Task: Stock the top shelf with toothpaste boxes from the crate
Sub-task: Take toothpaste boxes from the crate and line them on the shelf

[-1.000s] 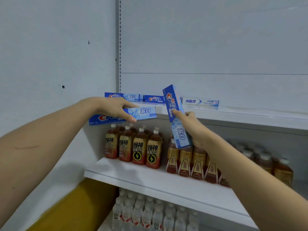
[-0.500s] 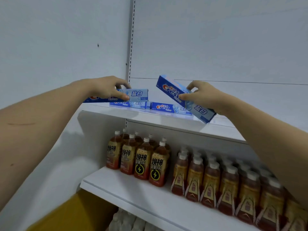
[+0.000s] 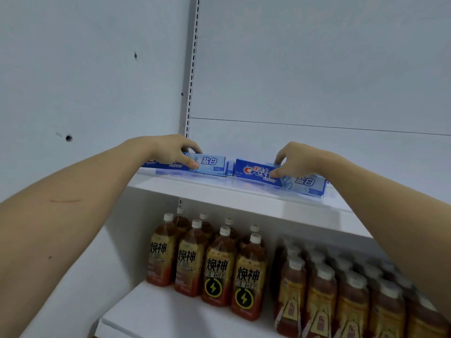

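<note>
Two Crest toothpaste boxes, left (image 3: 210, 164) and right (image 3: 280, 176), have been lowered onto the top shelf (image 3: 244, 193), each still pinched by a hand's grip, left hand (image 3: 170, 150) and right hand (image 3: 295, 158).

Rows of amber drink bottles (image 3: 220, 267) on the lower shelf (image 3: 156, 315); slotted upright (image 3: 191, 69) behind.
</note>
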`<state>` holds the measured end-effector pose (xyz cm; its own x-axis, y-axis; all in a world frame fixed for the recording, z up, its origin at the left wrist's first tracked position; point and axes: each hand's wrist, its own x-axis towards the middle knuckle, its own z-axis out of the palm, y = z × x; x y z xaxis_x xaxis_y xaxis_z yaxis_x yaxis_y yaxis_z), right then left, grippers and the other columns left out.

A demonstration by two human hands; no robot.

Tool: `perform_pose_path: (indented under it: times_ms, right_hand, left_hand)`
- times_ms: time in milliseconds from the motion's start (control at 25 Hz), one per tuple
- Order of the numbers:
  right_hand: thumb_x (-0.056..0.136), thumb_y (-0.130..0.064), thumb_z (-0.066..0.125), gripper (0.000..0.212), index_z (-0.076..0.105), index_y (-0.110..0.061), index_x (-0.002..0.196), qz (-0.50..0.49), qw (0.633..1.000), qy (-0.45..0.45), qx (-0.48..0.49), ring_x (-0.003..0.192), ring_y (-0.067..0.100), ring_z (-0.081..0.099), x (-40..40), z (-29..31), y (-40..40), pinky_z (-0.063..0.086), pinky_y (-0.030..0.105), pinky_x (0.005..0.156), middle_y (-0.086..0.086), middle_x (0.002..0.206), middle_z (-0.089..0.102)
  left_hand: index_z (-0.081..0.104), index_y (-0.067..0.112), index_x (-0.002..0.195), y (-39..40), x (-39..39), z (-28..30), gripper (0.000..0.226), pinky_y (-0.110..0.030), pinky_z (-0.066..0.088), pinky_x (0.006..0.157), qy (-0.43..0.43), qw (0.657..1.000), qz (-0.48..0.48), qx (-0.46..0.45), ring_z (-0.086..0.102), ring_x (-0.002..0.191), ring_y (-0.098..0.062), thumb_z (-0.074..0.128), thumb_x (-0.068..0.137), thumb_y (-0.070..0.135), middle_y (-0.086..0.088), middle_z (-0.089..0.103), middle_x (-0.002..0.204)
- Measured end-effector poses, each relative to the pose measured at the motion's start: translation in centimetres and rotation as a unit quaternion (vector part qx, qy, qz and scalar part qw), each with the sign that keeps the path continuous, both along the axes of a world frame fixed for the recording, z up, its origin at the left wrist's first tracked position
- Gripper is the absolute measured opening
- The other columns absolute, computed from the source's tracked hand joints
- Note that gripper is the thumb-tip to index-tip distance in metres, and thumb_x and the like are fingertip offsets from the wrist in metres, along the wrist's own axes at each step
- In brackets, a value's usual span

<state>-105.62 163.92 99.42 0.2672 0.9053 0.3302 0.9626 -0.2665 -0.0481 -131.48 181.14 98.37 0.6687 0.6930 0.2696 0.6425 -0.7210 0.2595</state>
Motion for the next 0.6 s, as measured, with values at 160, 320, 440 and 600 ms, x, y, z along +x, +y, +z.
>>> perform_pose_path:
  times_ms: [160, 320, 440, 600]
  right_hand:
    - [0.087, -0.04, 0.068, 0.038, 0.068, -0.014, 0.115, -0.006, 1.0, -0.01, -0.008, 0.092, 0.021, 0.056, -0.2, -0.7, 3.4, 0.046, 0.031, 0.075, 0.006, 0.118, 0.062]
    - [0.088, -0.037, 0.067, 0.04, 0.061, -0.018, 0.123, -0.002, 1.0, -0.014, -0.009, 0.095, 0.021, 0.053, -0.5, -0.6, 4.1, 0.044, 0.031, 0.077, 0.005, 0.126, 0.058]
    - [0.091, -0.041, 0.062, 0.043, 0.057, -0.018, 0.127, 0.001, 1.0, 0.005, 0.007, 0.097, 0.02, 0.053, -0.6, -0.4, 3.8, 0.046, 0.032, 0.079, 0.005, 0.128, 0.058]
    - [0.094, -0.043, 0.055, 0.042, 0.054, -0.018, 0.128, -0.003, 0.999, 0.01, 0.044, 0.107, 0.023, 0.056, -1.0, -0.6, 2.4, 0.052, 0.04, 0.09, 0.005, 0.13, 0.059]
  left_hand:
    - [0.055, 0.032, 0.132, 3.2, 1.1, -0.6, 0.047, -0.035, 0.043, 0.087, 0.031, 0.999, -0.008, -0.004, 0.056, 0.098, -0.02, 0.066, 0.088, 0.045, 0.002, 0.06, 0.112]
    - [0.057, 0.034, 0.129, 4.0, 1.4, -0.3, 0.049, -0.03, 0.043, 0.079, 0.025, 0.999, -0.02, 0.006, 0.059, 0.095, -0.016, 0.07, 0.084, 0.048, 0.007, 0.061, 0.105]
    - [0.056, 0.035, 0.128, 3.5, 1.3, 0.0, 0.05, -0.028, 0.043, 0.079, -0.004, 1.0, -0.016, 0.013, 0.06, 0.097, -0.013, 0.071, 0.083, 0.05, 0.005, 0.062, 0.111]
    - [0.051, 0.035, 0.133, 1.2, 1.2, 0.0, 0.054, -0.032, 0.04, 0.092, -0.021, 1.0, -0.004, 0.017, 0.055, 0.111, -0.019, 0.066, 0.085, 0.053, 0.001, 0.057, 0.128]
